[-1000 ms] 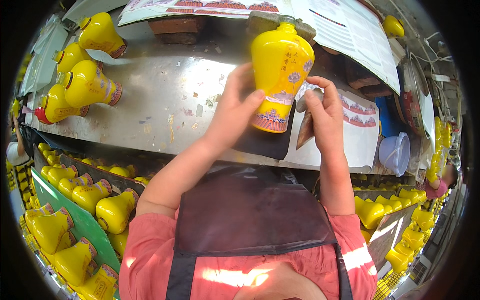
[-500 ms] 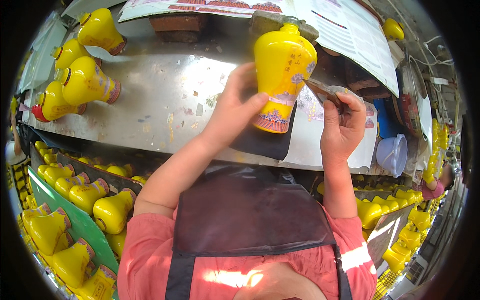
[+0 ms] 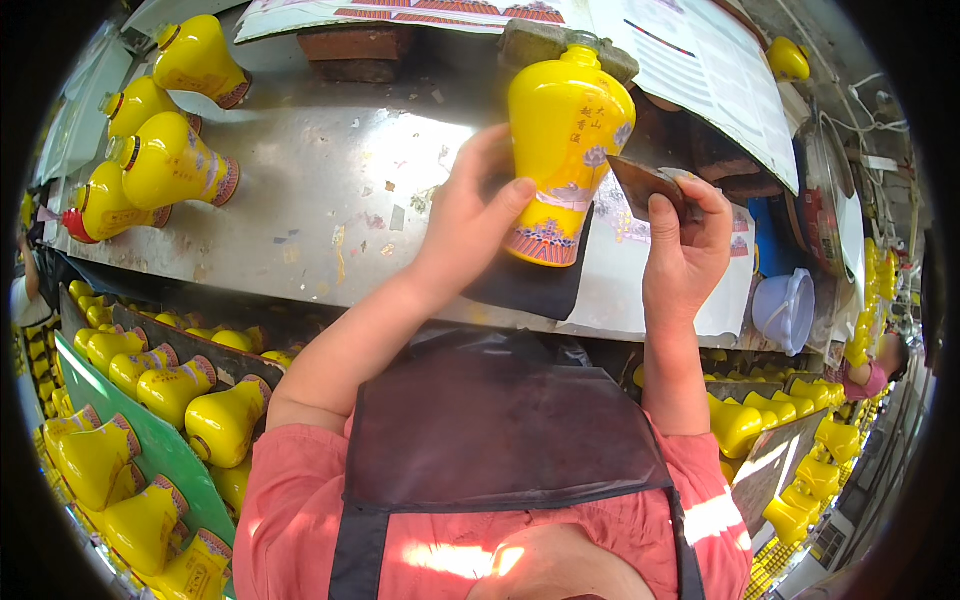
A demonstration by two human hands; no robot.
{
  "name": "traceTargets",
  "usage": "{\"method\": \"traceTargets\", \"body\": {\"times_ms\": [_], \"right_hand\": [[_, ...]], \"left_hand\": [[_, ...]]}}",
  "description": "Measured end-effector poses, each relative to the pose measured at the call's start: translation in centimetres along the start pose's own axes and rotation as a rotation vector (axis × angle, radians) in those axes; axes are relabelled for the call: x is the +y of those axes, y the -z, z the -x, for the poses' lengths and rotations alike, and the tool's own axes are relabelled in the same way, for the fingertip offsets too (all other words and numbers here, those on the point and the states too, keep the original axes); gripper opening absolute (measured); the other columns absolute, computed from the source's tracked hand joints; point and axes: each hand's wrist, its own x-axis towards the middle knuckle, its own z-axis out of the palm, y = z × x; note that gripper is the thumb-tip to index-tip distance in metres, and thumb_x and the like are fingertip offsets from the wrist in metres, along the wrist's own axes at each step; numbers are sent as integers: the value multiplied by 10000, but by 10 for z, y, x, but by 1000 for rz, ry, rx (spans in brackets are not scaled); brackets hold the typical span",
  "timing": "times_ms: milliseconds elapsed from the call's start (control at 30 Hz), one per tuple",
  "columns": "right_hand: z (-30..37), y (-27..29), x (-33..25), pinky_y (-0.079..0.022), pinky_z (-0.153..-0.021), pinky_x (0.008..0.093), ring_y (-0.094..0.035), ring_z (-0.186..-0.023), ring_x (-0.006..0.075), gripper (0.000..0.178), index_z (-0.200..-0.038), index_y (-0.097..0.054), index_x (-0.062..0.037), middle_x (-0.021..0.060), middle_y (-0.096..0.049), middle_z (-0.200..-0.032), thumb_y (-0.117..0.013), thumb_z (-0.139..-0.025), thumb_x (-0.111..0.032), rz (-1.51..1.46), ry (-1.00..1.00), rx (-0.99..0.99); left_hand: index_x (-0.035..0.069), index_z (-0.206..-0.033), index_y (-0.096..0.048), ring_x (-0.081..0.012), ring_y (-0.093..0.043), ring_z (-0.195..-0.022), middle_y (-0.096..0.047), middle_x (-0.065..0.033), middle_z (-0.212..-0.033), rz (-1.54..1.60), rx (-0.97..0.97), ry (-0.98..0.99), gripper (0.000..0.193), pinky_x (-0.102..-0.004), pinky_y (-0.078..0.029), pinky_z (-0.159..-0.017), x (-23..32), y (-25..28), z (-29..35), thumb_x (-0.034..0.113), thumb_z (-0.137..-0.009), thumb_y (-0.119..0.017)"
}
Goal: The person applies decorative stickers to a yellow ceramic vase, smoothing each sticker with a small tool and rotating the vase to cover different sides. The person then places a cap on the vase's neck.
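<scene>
The largest item is the metal desk [image 3: 300, 190], its surface marked with scraps and smears. A white printed sheet [image 3: 700, 80] spans its far side, raised above bricks [image 3: 350, 55]. A green panel [image 3: 175, 452] stands at lower left among rows of bottles. A second paper sheet [image 3: 615, 290] lies flat on the desk at the near right, beside a dark cloth [image 3: 540, 297].

The yellow bottle [image 3: 560, 115] is at the far middle of the desk, tilted, base toward the person and neck over a grey block [image 3: 528, 45]; contact with the block cannot be confirmed. It bears purple flowers and a patterned base band. Four further bottles [image 3: 165, 155] are grouped at the desk's left end. A pale blue bucket [image 3: 785, 312] is at the right.

The left hand [image 3: 485, 195] grips the yellow bottle's left side, thumb on the near face, fingers partly hidden behind. The right hand [image 3: 688, 235] pinches a flat brown scraper [image 3: 640, 188] between thumb and bent fingers. The scraper's tip is at the bottle's right side; whether it touches cannot be determined.
</scene>
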Motion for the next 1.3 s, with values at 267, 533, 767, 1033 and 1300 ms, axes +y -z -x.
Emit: {"method": "traceTargets", "body": {"times_ms": [267, 533, 767, 1033, 1300], "right_hand": [[2, -1, -1, -532, -918, 268, -634, -1016, 128, 284, -1213, -622, -13, 58, -613, -1167, -727, -954, 36, 81, 57, 7], [5, -2, 0, -550, -880, 275, -651, -961, 139, 261, -1168, -656, -16, 75, -659, -1094, -757, -932, 24, 180, 115, 16], [5, -2, 3, -561, -848, 276, -671, -921, 149, 260, -1144, -671, -20, 81, -689, -1052, -777, -911, 27, 224, 159, 42], [5, -3, -4, -579, -808, 303, -720, -879, 224, 245, -1077, -703, -29, 105, -746, -1005, -795, -869, 60, 510, 399, 35], [13, -13, -30, -602, -777, 413, -729, -953, 324, 395, -1091, -766, -64, 127, -710, -1033, -773, -700, -8, 476, 755, -460]], "left_hand": [[54, -1559, -325, -213, -524, -1289, -547, -143, -1382, 48, 32, 48, 562, -373, -398, -1126, -3, -1, 0, 214, -1070, -550], [70, -1587, -239, -253, -449, -1360, -471, -165, -1442, 16, -57, 63, 727, -413, -318, -1185, -2, 3, -2, 216, -976, -605], [86, -1594, -232, -249, -437, -1372, -451, -150, -1461, 119, -83, 108, 736, -411, -311, -1191, 7, 2, -2, 182, -969, -608], [97, -1593, -254, -235, -447, -1362, -467, -130, -1447, 172, -75, 118, 731, -399, -337, -1176, 6, 1, -3, 220, -993, -653], [99, -1579, -319, -231, -510, -1321, -546, -129, -1406, 166, -45, 111, 716, -402, -372, -1160, 2, 6, -4, 210, -978, -692]]}}
